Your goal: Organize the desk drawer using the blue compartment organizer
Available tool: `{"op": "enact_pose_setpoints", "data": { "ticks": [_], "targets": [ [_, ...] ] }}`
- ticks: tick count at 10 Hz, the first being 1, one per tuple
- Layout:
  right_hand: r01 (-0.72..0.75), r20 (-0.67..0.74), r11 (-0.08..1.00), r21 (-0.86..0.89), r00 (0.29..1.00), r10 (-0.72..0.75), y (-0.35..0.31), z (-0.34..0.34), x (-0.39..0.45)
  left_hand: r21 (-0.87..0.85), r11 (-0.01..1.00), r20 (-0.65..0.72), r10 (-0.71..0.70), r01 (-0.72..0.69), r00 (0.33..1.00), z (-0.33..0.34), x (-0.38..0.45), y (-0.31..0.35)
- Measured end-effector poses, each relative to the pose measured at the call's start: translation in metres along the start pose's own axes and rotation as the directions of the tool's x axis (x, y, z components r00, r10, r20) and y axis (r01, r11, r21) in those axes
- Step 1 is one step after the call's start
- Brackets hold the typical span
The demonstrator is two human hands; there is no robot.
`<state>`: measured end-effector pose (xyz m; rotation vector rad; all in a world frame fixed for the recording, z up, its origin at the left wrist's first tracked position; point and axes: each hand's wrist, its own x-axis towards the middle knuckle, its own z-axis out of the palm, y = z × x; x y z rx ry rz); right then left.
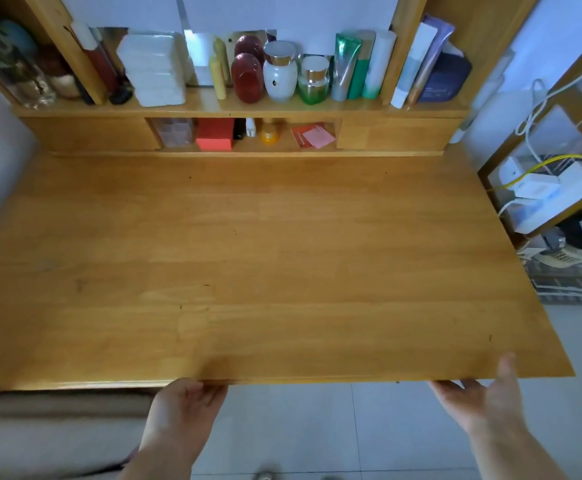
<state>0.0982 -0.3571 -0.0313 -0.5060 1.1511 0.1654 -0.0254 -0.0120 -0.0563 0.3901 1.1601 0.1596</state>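
Both hands meet the near edge of the bare honey-coloured wooden desk [269, 258]: left hand [182, 408] with fingers curled under the lip, right hand [483, 400] with thumb on top near the right corner. Whether either truly grips, I cannot tell. Neither drawer nor blue organizer shows. Along the far edge, a wooden shelf [213, 107] carries jars, bottles and tubes; pale floor tiles [334, 431] lie below.

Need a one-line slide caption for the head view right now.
Both hands, left hand and right hand, reach under the bare wooden desk's front edge; no blue organizer visible.

Left hand [184, 403] and right hand [483, 396] side by side, well apart, fingers curled forward, thumbs up.
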Motion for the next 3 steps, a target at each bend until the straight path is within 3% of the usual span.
{"op": "enact_pose_setpoints", "data": {
  "ticks": [1,2,3],
  "targets": [
    [0.054,0.029,0.996,-0.065,0.998,-0.052,0.004,-0.019,0.005,0.000,1.000,0.024,0.016,-0.016,1.000,-0.008,0.005,-0.006],
    [0.076,0.047,0.967,-0.241,0.997,-0.066,-0.004,-0.019,0.006,0.029,1.000,0.028,0.000,-0.001,1.000,-0.004,0.000,0.000],
    [0.085,-0.022,0.903,-0.421,0.994,-0.104,-0.006,-0.037,0.000,0.319,0.947,-0.011,-0.030,0.032,0.999,-0.010,-0.013,0.004]
  ]
}}
